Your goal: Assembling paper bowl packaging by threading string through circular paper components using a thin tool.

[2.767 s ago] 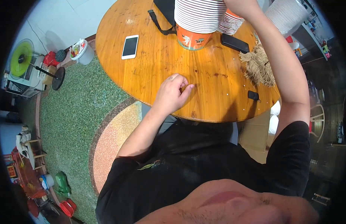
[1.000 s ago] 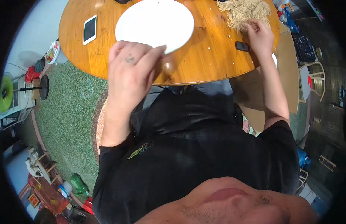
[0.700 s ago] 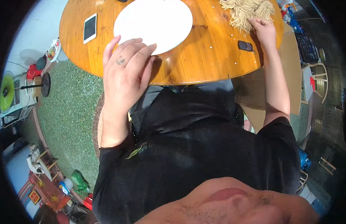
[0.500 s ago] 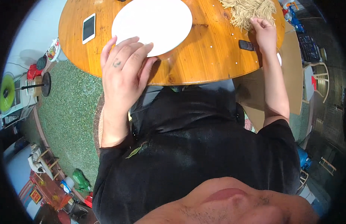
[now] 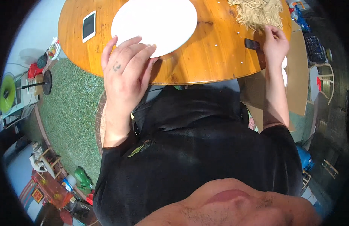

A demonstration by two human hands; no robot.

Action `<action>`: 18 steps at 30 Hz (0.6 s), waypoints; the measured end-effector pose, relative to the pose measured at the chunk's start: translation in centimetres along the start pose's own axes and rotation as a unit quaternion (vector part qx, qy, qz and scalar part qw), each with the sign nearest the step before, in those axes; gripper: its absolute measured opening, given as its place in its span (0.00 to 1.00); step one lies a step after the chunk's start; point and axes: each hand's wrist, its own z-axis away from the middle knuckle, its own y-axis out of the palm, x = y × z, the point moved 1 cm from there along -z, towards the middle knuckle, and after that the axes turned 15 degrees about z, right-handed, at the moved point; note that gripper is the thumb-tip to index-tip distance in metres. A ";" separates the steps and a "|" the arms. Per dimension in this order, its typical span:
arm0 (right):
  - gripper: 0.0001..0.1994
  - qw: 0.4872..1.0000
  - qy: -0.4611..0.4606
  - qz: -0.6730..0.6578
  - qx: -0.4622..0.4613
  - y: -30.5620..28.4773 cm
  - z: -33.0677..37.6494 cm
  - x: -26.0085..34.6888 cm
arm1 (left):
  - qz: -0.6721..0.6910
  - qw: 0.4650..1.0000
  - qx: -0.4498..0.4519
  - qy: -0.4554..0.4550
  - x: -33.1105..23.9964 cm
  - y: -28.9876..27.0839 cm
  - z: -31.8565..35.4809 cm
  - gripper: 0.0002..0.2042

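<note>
My left hand [image 5: 123, 69] lies with spread, slightly bent fingers over the near edge of a round white board [image 5: 155, 26] on the wooden table. Its thumb hangs by the board's rim. At the table's right side, my right hand [image 5: 276, 45] is closed in a pinch, just on the near side of a heap of beige yarn [image 5: 259, 13]. What sits between those fingertips, if anything, is too small to make out. A small dark object [image 5: 252, 44] lies on the table left of the right hand.
A white phone [image 5: 89, 26] with a dark screen lies at the table's left. Small white bits [image 5: 216, 45] dot the wooden table [image 5: 197, 69]. Cardboard [image 5: 297, 75] stands beyond the table's right edge. A fan [image 5: 46, 83] is on the left, over the green floor [image 5: 69, 101].
My right hand has drawn back from the yarn, toward me and a little right, fingers still pinched. The left hand stays at the board's edge. The whole view has shifted slightly.
</note>
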 end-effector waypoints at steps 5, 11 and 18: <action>0.04 0.967 0.009 -0.229 0.107 -0.8 5.1 3.9 | 0.008 1.000 -0.011 0.013 0.2 0.3 0.6 0.17; 0.03 0.734 0.101 -0.528 0.414 -1.2 13.1 10.0 | 0.131 0.983 -0.109 0.074 -2.6 0.4 2.7 0.19; 0.05 0.615 0.187 -0.639 0.423 0.6 13.2 14.1 | 0.322 0.940 -0.046 -0.102 -4.9 4.9 2.5 0.22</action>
